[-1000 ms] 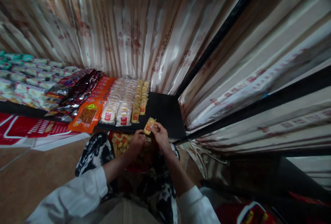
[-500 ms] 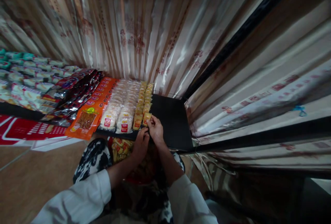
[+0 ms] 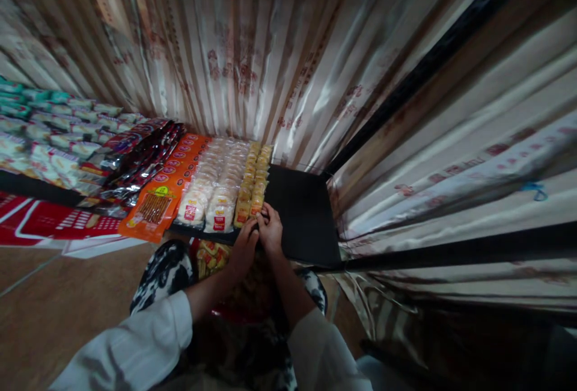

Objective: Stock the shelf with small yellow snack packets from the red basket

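Observation:
My left hand [image 3: 244, 248] and my right hand [image 3: 271, 231] meet fingertip to fingertip at the front edge of a black shelf [image 3: 303, 218]. Both pinch the near end of a small yellow snack packet [image 3: 256, 205], which lies at the front of a double row of like yellow packets [image 3: 255, 171]. The fingers cover part of that packet. Below my hands, in my lap, an open red bag holds more yellow packets [image 3: 210, 256]. White sleeves cover both forearms.
Left of the yellow rows lie clear-wrapped buns [image 3: 215, 189], orange packets [image 3: 158, 195], dark glossy packets [image 3: 140, 156] and green-white packets [image 3: 45, 132]. A shiny striped plastic curtain [image 3: 270, 48] hangs behind and to the right. A red sign [image 3: 42, 225] fronts the shelf over brown floor [image 3: 54, 313].
The yellow packet went from held up over the shelf edge down to the front of the right-hand row. Both hands followed it forward and now sit close together on it.

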Action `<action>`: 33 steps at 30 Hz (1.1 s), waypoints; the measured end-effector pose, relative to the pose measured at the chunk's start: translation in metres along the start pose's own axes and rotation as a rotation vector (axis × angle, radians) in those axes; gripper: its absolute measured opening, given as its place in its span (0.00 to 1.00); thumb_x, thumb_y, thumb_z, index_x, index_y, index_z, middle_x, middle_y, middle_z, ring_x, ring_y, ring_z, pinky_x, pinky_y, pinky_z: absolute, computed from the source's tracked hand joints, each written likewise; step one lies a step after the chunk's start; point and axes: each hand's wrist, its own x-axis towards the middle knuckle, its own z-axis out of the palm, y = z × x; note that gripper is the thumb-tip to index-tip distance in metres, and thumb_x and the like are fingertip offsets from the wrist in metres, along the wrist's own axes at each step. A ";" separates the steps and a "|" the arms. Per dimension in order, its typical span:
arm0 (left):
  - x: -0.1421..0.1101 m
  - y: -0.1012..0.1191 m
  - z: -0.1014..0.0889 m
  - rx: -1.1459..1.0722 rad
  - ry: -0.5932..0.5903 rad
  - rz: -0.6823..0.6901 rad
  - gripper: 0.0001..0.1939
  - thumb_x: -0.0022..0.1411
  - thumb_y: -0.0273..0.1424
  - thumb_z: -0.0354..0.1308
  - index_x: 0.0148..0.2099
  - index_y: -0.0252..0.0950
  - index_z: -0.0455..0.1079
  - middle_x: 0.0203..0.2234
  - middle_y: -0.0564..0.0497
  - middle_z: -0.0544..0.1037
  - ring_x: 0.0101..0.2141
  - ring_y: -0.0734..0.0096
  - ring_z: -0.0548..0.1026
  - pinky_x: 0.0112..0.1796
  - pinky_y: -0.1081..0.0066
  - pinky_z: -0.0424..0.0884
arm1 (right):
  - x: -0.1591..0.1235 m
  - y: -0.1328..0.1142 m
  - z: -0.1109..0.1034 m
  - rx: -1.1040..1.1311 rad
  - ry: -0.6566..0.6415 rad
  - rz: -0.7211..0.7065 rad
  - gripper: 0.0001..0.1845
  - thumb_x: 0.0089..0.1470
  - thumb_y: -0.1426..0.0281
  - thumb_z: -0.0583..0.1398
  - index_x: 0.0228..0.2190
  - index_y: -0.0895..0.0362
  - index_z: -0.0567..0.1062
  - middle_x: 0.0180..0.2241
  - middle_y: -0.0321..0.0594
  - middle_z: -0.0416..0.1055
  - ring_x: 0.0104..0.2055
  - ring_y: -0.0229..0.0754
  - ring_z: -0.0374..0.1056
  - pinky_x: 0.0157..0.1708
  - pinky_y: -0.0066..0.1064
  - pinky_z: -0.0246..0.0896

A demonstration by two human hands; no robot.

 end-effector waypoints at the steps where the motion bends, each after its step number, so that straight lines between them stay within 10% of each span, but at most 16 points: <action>1: 0.000 0.002 0.000 -0.002 -0.002 -0.014 0.21 0.60 0.30 0.45 0.54 0.31 0.64 0.58 0.43 0.63 0.60 0.65 0.58 0.62 0.61 0.48 | 0.000 0.000 0.001 0.001 -0.004 0.003 0.22 0.51 0.65 0.55 0.47 0.61 0.70 0.43 0.49 0.66 0.43 0.43 0.68 0.41 0.32 0.69; 24: -0.010 0.002 -0.010 0.274 0.160 0.103 0.20 0.58 0.26 0.45 0.52 0.32 0.64 0.51 0.41 0.68 0.54 0.62 0.65 0.58 0.59 0.56 | -0.011 -0.005 -0.001 -0.055 0.021 -0.025 0.24 0.50 0.66 0.55 0.50 0.58 0.68 0.47 0.48 0.64 0.46 0.41 0.65 0.42 0.30 0.67; 33: -0.065 -0.041 -0.040 0.311 0.090 0.030 0.09 0.56 0.27 0.48 0.35 0.38 0.70 0.33 0.48 0.74 0.38 0.65 0.71 0.45 0.62 0.67 | -0.089 -0.014 -0.018 0.032 0.046 0.035 0.16 0.54 0.61 0.53 0.40 0.56 0.71 0.30 0.39 0.73 0.31 0.39 0.68 0.34 0.29 0.63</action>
